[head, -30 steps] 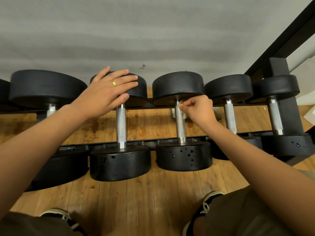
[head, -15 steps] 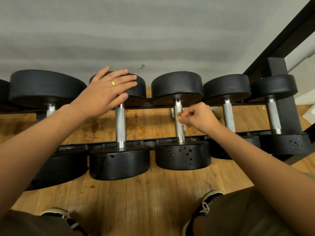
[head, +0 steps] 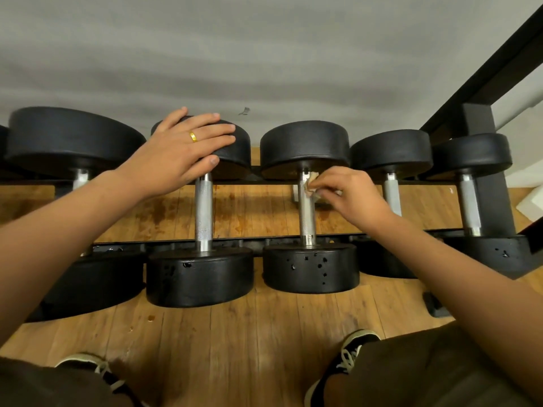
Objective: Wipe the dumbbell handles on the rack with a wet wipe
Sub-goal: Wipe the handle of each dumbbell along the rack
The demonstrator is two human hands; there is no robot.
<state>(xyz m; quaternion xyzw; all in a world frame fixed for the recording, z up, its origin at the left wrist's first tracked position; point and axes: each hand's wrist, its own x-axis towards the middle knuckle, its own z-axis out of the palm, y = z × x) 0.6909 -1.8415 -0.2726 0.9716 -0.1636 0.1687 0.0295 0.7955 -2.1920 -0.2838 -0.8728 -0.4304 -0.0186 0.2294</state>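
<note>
Several black dumbbells with steel handles lie across a low black rack [head: 346,238]. My right hand [head: 349,195] pinches a small crumpled wet wipe [head: 310,183] against the upper part of the middle dumbbell's handle [head: 307,218]. My left hand [head: 179,154], wearing a gold ring, rests flat with fingers spread on the far head [head: 235,148] of the neighbouring dumbbell to the left; that dumbbell's handle [head: 203,212] is bare. Further right, my right forearm partly hides one handle [head: 392,195], and the handle [head: 469,204] beyond it stands free.
A wooden floor [head: 223,342] runs under and in front of the rack. My two shoes [head: 349,359] stand close to the near heads. A grey wall [head: 264,60] rises behind. A black upright post [head: 487,177] and slanted frame bar stand at the right.
My right hand slid down the middle handle with the wipe, then came back up toward the far head. The left hand has stayed on the dumbbell head.
</note>
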